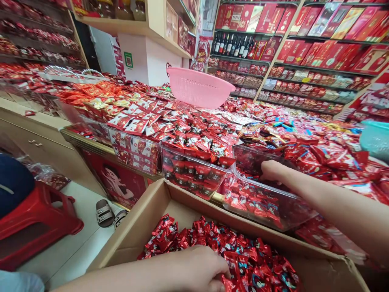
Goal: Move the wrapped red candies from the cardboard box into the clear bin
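Note:
A cardboard box (194, 209) in the foreground holds a heap of red-wrapped candies (255, 259). My left hand (202, 267) is low in the box, on the heap, its fingers curled down among the wrappers; what they hold, if anything, is hidden. Beyond the box's far wall stands a clear plastic bin (273, 202) with red packets in its lower part. My right hand (275, 172) reaches into this bin from the right, fingers bent downward and their tips hidden. Left of it, another clear bin (197, 176) is piled high with red and black packets.
A pink basket (200, 87) rests on the candy display. A turquoise basket (377, 140) is at the right edge. On the left are a red stool (39, 223), sandals (105, 213) and part of a person in dark blue (13, 186). Stocked shelves line the back.

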A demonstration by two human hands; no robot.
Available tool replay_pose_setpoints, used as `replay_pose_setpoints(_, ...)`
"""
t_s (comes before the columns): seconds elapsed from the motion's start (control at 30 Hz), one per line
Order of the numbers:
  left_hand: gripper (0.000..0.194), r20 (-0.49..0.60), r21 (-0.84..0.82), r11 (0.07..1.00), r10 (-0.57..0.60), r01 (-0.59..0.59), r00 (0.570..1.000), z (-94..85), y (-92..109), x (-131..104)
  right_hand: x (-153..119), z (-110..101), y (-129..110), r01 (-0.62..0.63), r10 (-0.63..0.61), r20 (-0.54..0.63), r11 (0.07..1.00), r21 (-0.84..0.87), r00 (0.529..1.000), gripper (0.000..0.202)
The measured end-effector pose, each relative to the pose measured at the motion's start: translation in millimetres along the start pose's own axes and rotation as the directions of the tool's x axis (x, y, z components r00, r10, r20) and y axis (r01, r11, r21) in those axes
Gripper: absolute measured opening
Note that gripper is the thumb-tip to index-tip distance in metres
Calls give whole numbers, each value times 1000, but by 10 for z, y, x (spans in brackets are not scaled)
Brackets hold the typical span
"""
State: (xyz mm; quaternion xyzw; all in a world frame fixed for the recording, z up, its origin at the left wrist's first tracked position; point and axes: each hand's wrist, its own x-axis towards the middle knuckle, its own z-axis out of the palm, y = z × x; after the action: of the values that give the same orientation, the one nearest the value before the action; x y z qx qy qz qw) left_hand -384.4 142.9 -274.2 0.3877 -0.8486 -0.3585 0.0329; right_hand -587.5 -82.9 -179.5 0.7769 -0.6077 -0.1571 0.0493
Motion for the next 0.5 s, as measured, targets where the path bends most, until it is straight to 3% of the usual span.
replay_pose_setpoints(0.13,34,-3,107,991,-74,74,997,142,-168,21,-41,-242,-3,-3,2,-86,1000,-10,996,15)
replay_pose_setpoints(0.2,39,47,207,969,-148,135,988,245,-269,36,-224,-457,-58,-17,16,-201,1000,-4,979,22)
replay_pose_setpoints(0.27,44,63,277,949,-175,151,983,361,-364,74,-583,-608,-193,42,-15,-381,997,64,924,25)
replay_pose_setpoints(0.3,43,51,290,946,-169,147,984,419,-406,105,-812,-610,-295,141,-64,-481,982,125,875,24)
replay_pose_setpoints(0.37,36,28,286,948,-157,143,987,519,-474,189,-1289,-389,-552,431,-222,-542,852,296,811,23)
replay_pose_setpoints(0.4,29,33,275,950,-165,150,986,555,-499,234,-1499,-157,-697,553,-339,-505,747,369,794,23)
replay_pose_setpoints(0.43,20,50,261,952,-178,159,983,580,-519,276,-1667,146,-841,619,-447,-441,662,422,778,18)
replay_pose_setpoints(0.5,5,79,231,957,-200,178,977,597,-539,328,-1859,875,-1099,600,-476,-366,652,463,800,6)
